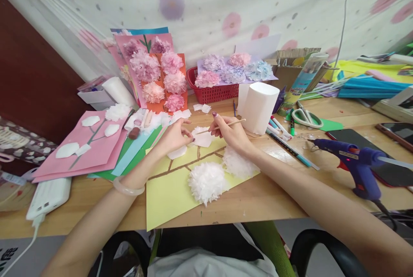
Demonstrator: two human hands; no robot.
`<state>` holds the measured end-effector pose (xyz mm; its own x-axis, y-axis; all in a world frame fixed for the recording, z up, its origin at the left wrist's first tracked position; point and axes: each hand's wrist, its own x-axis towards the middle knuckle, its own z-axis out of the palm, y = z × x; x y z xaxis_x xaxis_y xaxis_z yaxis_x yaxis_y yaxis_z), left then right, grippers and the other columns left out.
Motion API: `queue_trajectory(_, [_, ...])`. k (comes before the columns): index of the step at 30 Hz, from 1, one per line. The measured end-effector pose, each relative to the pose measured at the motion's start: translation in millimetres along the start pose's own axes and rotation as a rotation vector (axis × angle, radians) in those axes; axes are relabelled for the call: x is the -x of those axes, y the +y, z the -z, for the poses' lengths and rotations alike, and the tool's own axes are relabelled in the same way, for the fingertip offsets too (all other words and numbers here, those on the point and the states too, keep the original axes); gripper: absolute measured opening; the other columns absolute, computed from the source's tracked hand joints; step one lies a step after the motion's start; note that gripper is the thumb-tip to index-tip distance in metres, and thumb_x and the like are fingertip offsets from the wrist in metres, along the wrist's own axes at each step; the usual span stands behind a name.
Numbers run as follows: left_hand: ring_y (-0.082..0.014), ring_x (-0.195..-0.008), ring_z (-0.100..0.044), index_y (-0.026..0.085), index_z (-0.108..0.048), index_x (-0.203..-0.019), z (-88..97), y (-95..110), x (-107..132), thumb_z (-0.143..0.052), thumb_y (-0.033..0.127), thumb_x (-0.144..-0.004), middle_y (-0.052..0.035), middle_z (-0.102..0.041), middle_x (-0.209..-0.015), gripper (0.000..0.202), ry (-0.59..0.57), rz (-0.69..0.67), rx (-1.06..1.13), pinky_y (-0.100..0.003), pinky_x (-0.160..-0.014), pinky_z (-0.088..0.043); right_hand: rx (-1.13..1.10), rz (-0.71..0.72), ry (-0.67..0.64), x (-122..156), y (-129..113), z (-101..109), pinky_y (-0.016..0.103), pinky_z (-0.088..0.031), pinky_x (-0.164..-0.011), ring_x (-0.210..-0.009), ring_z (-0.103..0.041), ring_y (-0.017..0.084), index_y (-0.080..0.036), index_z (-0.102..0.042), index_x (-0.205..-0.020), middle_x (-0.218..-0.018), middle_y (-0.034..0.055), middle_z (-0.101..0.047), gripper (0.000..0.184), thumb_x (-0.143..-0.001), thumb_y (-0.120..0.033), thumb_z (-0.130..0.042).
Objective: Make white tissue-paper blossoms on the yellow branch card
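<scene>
Your yellow sheet, with its drawn brown branch, spreads beneath both hands and toward you. The white paper roll stands beyond your right hand, on its right. Your left hand curls its fingers nearly together; I can't tell whether they hold anything. One fluffy white flower sits nearer you than either grip. Between your hands lies a white paper piece, and your right fingers pinch a thin stick above it.
</scene>
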<state>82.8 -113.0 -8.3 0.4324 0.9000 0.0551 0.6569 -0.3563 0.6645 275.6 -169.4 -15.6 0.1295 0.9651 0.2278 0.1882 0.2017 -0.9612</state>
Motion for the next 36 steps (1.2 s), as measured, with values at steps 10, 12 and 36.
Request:
queue_trajectory(10, [-0.0194, -0.078, -0.068, 0.016, -0.047, -0.119, 0.8, -1, -5, -0.064, 0.015, -0.066, -0.0001, -0.071, -0.078, 0.056, -0.037, 0.032, 0.05, -0.028, -0.068, -0.049, 0.029, 0.055, 0.036, 7, -7, -3, 0.025, -0.039, -0.052, -0.049, -0.054, 0.013, -0.016, -0.062, -0.053, -0.05, 0.0034, -0.058, 0.06, -0.088, -0.061, -0.043])
queue_trajectory(12, [-0.0194, -0.077, -0.068, 0.016, -0.047, -0.119, -0.6, -4, -6, -0.064, 0.015, -0.066, -0.0004, -0.07, -0.078, 0.055, -0.036, 0.027, 0.076, -0.028, -0.067, -0.049, 0.079, 0.058, 0.021, 7, -6, -6, 0.025, -0.04, -0.052, -0.05, -0.055, 0.013, -0.016, -0.062, -0.054, -0.05, 0.0029, -0.058, 0.06, -0.088, -0.061, -0.043])
queue_trajectory(36, [-0.0241, -0.103, -0.061, 0.015, -0.052, -0.117, -4.1, -50, 16, -0.067, 0.026, -0.069, -0.0122, -0.063, -0.11, 0.051, -0.04, -0.278, 0.246, -0.043, -0.096, -0.047, 0.757, 0.216, -0.061, -30, -66, -45, 0.025, -0.038, -0.057, -0.049, -0.057, 0.016, -0.017, -0.06, -0.052, -0.047, 0.0046, -0.058, 0.06, -0.097, -0.038, -0.027])
